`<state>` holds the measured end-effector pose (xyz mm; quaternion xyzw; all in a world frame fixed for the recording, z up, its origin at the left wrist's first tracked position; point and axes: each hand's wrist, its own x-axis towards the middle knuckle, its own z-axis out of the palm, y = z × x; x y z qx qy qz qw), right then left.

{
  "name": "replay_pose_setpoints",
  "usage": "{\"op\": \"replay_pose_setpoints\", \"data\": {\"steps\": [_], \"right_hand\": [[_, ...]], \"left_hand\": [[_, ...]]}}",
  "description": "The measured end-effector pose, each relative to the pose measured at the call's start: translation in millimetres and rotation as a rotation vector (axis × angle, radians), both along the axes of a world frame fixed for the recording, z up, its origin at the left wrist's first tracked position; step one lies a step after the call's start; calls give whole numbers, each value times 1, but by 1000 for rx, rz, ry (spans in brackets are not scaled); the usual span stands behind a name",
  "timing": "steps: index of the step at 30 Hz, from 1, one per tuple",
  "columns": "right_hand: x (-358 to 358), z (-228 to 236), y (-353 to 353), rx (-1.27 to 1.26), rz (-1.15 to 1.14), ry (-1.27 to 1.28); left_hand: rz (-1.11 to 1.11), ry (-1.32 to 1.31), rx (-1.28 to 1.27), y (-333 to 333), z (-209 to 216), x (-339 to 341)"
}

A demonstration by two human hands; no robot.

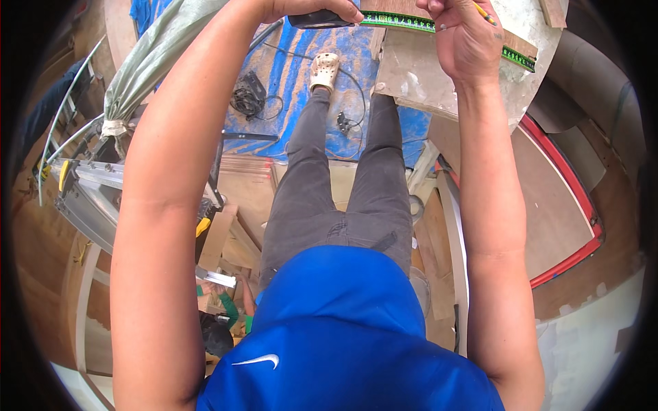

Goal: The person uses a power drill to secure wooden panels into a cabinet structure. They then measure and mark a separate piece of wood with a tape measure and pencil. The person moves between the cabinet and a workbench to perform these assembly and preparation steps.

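My left hand (312, 8) grips the dark case of a tape measure (321, 20) at the top edge of the view. The green and black tape blade (397, 21) runs out to the right along a wooden strip (519, 44). This strip lies on a pale, stained board (418, 75). Over the middle of the blade, my right hand (469, 51) is closed with a yellow pencil (484, 13) between its fingers. Part of the blade is hidden behind that hand, and its far end shows past it.
A blue tarp (295, 58) covers floor ahead, with a coiled black cable (248, 96) on it. A metal machine (96, 175) stands left beside a grey dust bag (147, 61). A red-edged panel (565, 198) leans right. Another person's green sleeve (229, 312) shows lower left.
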<state>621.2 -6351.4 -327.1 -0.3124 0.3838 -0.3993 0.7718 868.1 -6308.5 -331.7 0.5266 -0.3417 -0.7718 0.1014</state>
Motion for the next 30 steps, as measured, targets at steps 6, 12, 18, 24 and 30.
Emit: {"op": "replay_pose_setpoints", "data": {"steps": [6, 12, 18, 24, 30], "right_hand": [[-9, -24, 1, 14, 56, 125], [-4, -38, 0, -340, 422, 463], [-14, -52, -8, -120, 462, 369], [-13, -45, -27, -110, 622, 391], [-15, -45, -34, -36, 651, 337]], "left_hand": [[4, -1, -10, -1, 0, -2], [17, 5, 0, 0, -4, -1], [11, -66, -41, 3, 7, -6], [47, -80, -12, 10, 7, -6], [81, -23, -41, 15, 5, -5]]}}
